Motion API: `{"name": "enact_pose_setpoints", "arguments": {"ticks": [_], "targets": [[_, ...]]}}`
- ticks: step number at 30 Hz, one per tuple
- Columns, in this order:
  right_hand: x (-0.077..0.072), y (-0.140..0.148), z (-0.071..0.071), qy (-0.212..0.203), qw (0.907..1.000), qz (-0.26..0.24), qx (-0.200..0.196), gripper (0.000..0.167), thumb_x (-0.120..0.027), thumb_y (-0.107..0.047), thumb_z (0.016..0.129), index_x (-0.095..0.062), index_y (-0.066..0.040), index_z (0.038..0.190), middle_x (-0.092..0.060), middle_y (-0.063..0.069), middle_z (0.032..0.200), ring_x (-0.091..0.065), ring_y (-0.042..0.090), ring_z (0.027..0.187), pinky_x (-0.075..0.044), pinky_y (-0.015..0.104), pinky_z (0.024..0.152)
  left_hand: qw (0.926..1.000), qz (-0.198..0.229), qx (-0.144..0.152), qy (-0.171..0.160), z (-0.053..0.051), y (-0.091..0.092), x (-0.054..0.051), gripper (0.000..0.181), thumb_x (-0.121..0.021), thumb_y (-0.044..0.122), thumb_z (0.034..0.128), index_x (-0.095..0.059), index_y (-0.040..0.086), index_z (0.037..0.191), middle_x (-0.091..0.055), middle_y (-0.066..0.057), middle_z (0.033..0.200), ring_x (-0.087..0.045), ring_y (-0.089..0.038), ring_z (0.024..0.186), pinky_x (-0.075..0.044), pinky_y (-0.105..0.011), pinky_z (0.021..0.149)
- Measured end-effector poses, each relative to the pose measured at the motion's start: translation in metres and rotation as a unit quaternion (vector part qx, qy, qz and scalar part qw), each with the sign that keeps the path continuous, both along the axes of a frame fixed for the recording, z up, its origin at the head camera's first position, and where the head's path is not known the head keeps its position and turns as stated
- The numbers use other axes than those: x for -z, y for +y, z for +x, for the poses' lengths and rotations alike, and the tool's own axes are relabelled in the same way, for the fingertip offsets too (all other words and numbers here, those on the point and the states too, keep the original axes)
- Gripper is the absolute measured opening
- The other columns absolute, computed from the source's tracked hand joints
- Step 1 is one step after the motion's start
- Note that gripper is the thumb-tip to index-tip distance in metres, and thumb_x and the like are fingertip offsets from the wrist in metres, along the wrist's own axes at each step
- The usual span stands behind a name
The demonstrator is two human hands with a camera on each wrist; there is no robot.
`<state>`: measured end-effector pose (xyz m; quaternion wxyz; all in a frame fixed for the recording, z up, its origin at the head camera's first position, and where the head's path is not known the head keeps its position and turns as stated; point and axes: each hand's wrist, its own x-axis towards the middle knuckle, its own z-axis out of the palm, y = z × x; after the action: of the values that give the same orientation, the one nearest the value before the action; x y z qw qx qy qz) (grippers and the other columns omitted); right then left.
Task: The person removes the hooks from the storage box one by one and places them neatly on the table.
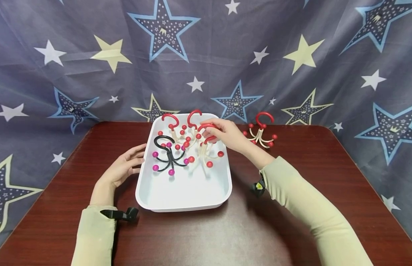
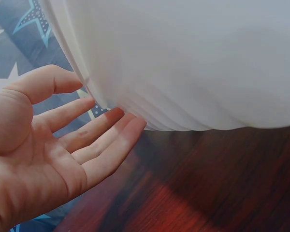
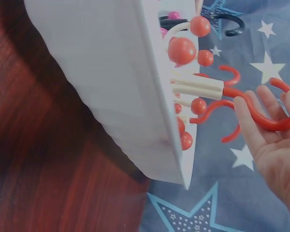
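Observation:
My right hand (image 1: 227, 135) pinches the curved red hook (image 3: 263, 118) of a cream claw-shaped hanger (image 1: 203, 149) with red ball tips, over the right side of a white tray (image 1: 186, 192). Beside it in the tray stand other cream hangers with red hooks, partly hidden by one another and by my hand. A black hanger (image 1: 170, 157) with magenta balls is at the tray's left. My left hand (image 1: 122, 166) has its fingers loosely extended against the tray's left wall, as the left wrist view also shows.
Another cream hanger (image 1: 259, 136) with a red hook stands on the dark wood table (image 1: 306, 166), right of the tray. Behind the table hangs a grey curtain (image 1: 206, 55) with stars. A dark wrist camera (image 1: 126, 214) sits on my left cuff.

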<state>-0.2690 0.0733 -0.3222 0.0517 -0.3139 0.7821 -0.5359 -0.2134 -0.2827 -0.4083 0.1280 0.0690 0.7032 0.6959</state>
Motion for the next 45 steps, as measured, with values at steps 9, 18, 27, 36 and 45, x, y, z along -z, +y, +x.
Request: {"name": "enact_pose_setpoints", "arguments": {"ticks": [9,18,27,36,45], "targets": [[-0.033,0.018,0.009,0.019,0.9995,-0.022,0.014,0.029,-0.051,-0.008,0.092,-0.055,-0.002,0.121,-0.064,0.025,0.099,-0.063,0.033,0.091,-0.05,0.049,0.073,1.0,0.005,0.0,-0.001,0.0,0.0,0.001,0.057,-0.05,0.006,0.0917,-0.025,0.009,0.143,-0.046,-0.006,0.127,-0.061,-0.011,0.098,-0.052,-0.031,0.076],[-0.052,0.04,0.014,0.029,0.9979,-0.023,0.053,0.03,-0.05,-0.008,0.093,-0.053,0.002,0.121,-0.062,0.028,0.099,-0.062,0.036,0.092,-0.049,0.049,0.075,1.0,0.006,-0.003,-0.004,-0.001,-0.001,0.001,0.058,-0.051,0.006,0.0915,-0.025,0.01,0.143,-0.045,-0.007,0.128,-0.061,-0.011,0.099,-0.052,-0.031,0.076],[-0.03,0.066,-0.007,0.016,0.9962,-0.018,0.083,0.029,-0.051,-0.016,0.093,-0.056,-0.004,0.119,-0.065,0.022,0.098,-0.064,0.034,0.089,-0.052,0.042,0.073,1.0,-0.002,-0.005,-0.005,0.0,0.0,0.0,0.058,-0.051,0.008,0.0916,-0.024,0.01,0.143,-0.045,-0.006,0.128,-0.061,-0.01,0.099,-0.052,-0.03,0.076],[-0.027,0.079,-0.013,0.005,0.9932,-0.025,0.113,0.029,-0.049,-0.015,0.094,-0.056,0.0,0.118,-0.062,0.029,0.096,-0.064,0.037,0.087,-0.053,0.039,0.073,1.0,-0.005,-0.005,-0.004,0.0,0.0,0.0,0.059,-0.052,0.008,0.0915,-0.024,0.009,0.143,-0.047,-0.001,0.124,-0.06,-0.01,0.099,-0.052,-0.03,0.077],[-0.033,0.086,-0.005,0.02,0.9889,0.008,0.147,0.028,-0.047,-0.012,0.095,-0.055,0.003,0.117,-0.062,0.03,0.096,-0.062,0.041,0.087,-0.052,0.043,0.072,1.0,-0.004,-0.006,-0.005,0.0,-0.001,0.001,0.059,-0.052,0.008,0.0913,-0.024,0.009,0.143,-0.048,-0.001,0.124,-0.06,-0.01,0.098,-0.052,-0.03,0.076]]}}
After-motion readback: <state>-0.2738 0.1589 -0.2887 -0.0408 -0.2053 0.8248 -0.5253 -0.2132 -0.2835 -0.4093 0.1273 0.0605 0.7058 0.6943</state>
